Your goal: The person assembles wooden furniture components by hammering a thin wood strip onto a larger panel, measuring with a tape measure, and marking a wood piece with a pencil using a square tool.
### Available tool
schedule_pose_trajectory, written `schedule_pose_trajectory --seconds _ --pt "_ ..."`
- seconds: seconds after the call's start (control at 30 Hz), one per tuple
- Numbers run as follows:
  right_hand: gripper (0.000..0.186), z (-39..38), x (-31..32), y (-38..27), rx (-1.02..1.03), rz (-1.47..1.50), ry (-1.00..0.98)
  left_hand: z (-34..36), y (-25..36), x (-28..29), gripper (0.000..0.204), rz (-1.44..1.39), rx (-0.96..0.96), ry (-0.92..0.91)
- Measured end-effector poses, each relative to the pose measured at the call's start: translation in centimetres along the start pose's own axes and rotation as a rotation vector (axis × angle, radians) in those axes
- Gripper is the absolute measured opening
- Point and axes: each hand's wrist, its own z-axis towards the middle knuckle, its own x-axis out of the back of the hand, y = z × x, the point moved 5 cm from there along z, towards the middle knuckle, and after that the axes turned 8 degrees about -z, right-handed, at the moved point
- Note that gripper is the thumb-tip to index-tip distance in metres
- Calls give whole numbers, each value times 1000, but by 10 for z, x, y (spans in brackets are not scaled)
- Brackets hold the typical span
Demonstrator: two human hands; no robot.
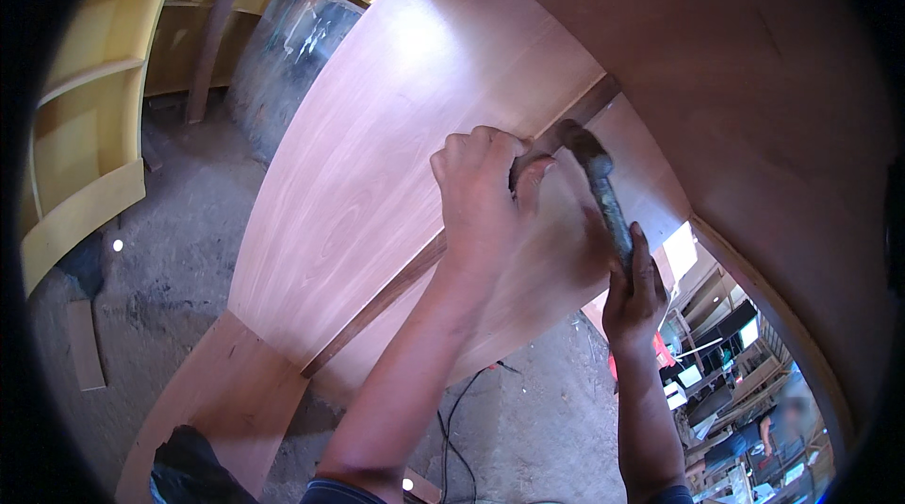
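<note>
Forearms [405,372] extended, right hand [635,292] clamped on hammer [604,185], left hand [479,181] curled at wooden strip [377,304], grip unclear

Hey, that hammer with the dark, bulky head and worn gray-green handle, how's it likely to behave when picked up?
The hammer probably feels head-heavy: its bulky head tops a slimmer handle. It's likely stiff, since the handle runs straight into the right hand. Pushed, it may pivot rather than roll, given that lopsided shape.

The left hand [479,179] hides part of the wooden strip [377,304]; the distant person [748,439] is blurred.
</note>
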Motion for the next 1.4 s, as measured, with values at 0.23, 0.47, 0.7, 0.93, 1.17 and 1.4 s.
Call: schedule_pose_trajectory --seconds 0.23,0.47,0.7,0.93,1.17,1.4 --pt "44 -24 16 14 196 4 302 0 4 0 27 15 -2 9" --pt "48 0 17 5 9 -42 192 -2 3 3 26 6 7 -3" --pt "41 -147 26 -20 -221 136 42 3 3 -2 26 27 -2 -45" --pt "37 -409 7 -219 -862 655 -744 13 -3 3 27 146 23 -182" --pt "57 -497 28 -335 -790 602 -1392 12 10 14 19 -6 131 -280" --pt "61 -530 18 -349 65 627 -1330 28 11 28 17 -171 215 -468"
